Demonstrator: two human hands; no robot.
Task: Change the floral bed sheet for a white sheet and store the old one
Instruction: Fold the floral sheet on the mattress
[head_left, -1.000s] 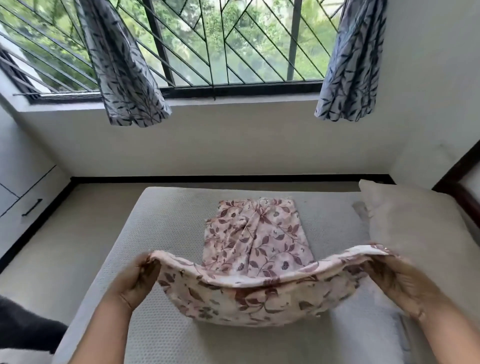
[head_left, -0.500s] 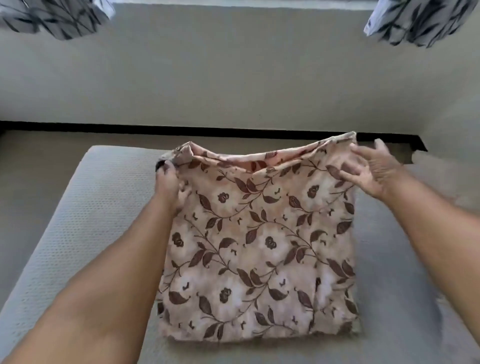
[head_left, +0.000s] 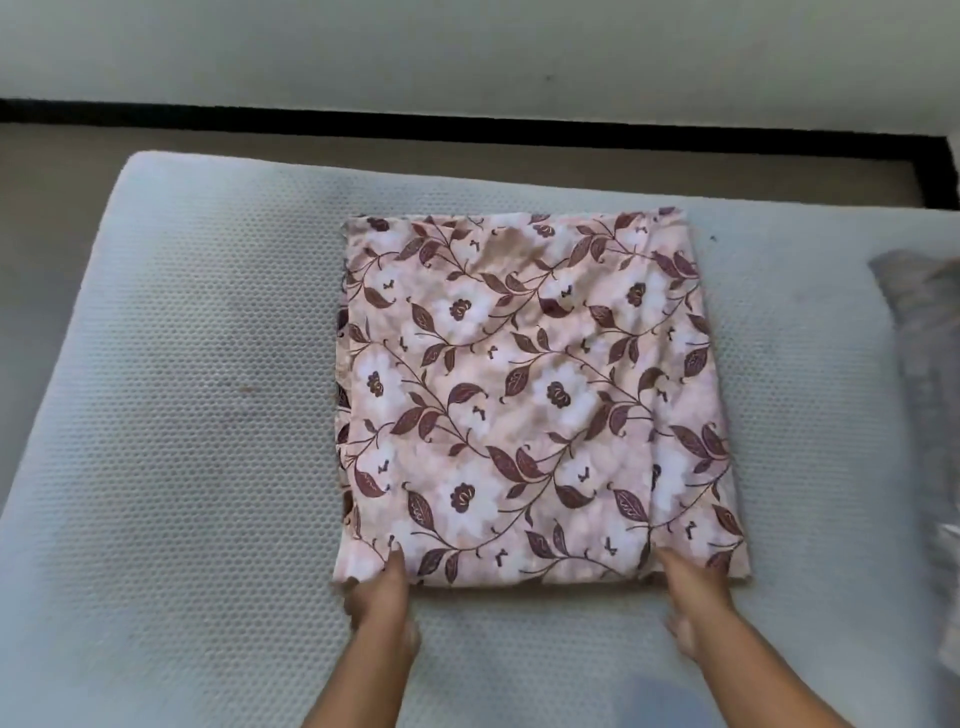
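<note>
The flowery sheet (head_left: 530, 395) lies folded ahead of the left hand (head_left: 379, 587) and right hand (head_left: 696, 597), its near edge seemingly gripped by both; storing and the white sheet are left

The left hand's (head_left: 379, 592) fingers are hidden under the near edge of the folded floral sheet (head_left: 535, 395). The right hand (head_left: 696, 597) is blurred, its hold unclear. The pillow (head_left: 924, 364) is cut off at right. A dark speck (head_left: 712, 238) on the mattress (head_left: 182, 415) is too small to identify.
</note>
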